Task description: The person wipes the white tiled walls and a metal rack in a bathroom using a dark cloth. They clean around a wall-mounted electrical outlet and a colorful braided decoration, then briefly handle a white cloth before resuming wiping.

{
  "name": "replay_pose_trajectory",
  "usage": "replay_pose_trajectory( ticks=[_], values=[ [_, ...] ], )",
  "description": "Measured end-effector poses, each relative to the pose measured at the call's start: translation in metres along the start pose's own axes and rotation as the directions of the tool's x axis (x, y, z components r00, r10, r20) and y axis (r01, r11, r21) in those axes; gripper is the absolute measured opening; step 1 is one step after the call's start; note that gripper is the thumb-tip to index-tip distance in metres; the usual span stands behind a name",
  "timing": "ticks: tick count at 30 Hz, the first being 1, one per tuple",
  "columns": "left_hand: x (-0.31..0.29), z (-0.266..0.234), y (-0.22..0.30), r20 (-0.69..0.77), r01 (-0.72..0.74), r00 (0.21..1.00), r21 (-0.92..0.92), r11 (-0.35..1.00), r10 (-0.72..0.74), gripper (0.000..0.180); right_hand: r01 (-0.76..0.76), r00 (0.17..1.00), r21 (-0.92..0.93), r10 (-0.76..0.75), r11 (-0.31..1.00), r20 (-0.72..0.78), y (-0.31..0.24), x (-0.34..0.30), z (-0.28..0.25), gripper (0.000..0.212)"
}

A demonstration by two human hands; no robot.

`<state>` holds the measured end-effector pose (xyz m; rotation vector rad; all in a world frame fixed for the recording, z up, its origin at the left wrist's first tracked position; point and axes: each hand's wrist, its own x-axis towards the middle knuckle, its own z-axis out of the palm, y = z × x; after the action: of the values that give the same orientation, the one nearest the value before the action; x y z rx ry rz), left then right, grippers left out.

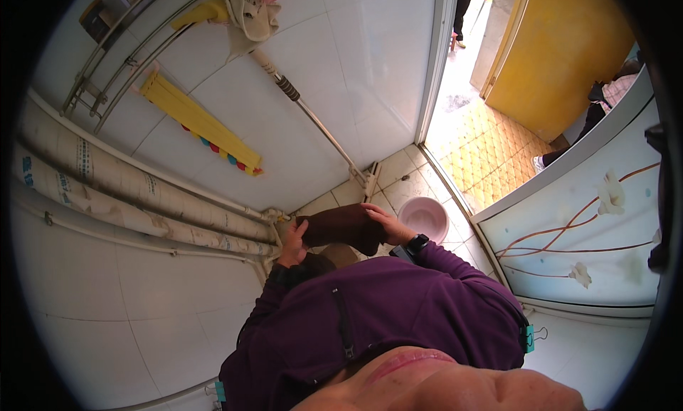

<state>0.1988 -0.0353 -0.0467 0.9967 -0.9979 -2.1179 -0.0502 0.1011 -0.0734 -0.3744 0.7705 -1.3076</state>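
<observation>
A dark brown cloth (pixel 343 226) is stretched between my two hands in front of my body. My left hand (pixel 293 246) is closed on its left end, thumb on top. The right end is pinched by my right hand (pixel 390 224), thumb along the upper edge, and a corner of the cloth hangs below it. Whether the cloth is a towel or a garment I cannot tell. Close by on the right, a pale pink basin (pixel 446 226) stands on the tiled floor. Under the cloth, a round brownish thing is partly hidden.
A squeeze mop (pixel 324 126) leans on the far wall. Pipes (pixel 153 204) run along the left wall, below a metal rack (pixel 117 76) and a hanging yellow strip (pixel 203 123). To the right are a flowered glass door (pixel 583 226), a yellow door (pixel 562 62) and a person (pixel 615 94).
</observation>
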Motion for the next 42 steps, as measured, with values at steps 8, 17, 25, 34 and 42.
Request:
replay_pose_trajectory(
  ticks=[8,17,25,34,42],
  values=[
    [0.005,-0.029,0.024,-0.077,-0.021,0.997,0.104,0.994,0.029,0.02,-0.032,0.993,-0.733,-0.063,0.68,-0.103,-0.029,-0.017,-0.041,0.031],
    [0.025,-0.036,0.01,-0.029,0.285,0.949,0.504,0.815,-0.314,0.032,0.084,0.946,-0.872,-0.314,0.482,-0.083,-0.047,-0.022,-0.069,0.019],
    [0.027,-0.02,0.005,-0.057,0.272,0.946,0.674,0.687,-0.318,0.043,0.037,0.851,-0.874,-0.473,0.484,-0.226,-0.023,-0.041,-0.093,0.019],
    [0.031,-0.017,0.011,0.183,0.233,0.873,0.657,0.717,-0.451,0.03,0.026,0.681,-0.792,-0.591,0.61,-0.432,0.002,-0.043,-0.126,0.02],
    [0.029,-0.015,0.027,0.207,0.085,0.915,0.74,0.667,-0.346,0.043,0.012,0.73,-0.722,-0.5,0.691,-0.466,-0.003,-0.05,-0.138,0.024]
  ],
)
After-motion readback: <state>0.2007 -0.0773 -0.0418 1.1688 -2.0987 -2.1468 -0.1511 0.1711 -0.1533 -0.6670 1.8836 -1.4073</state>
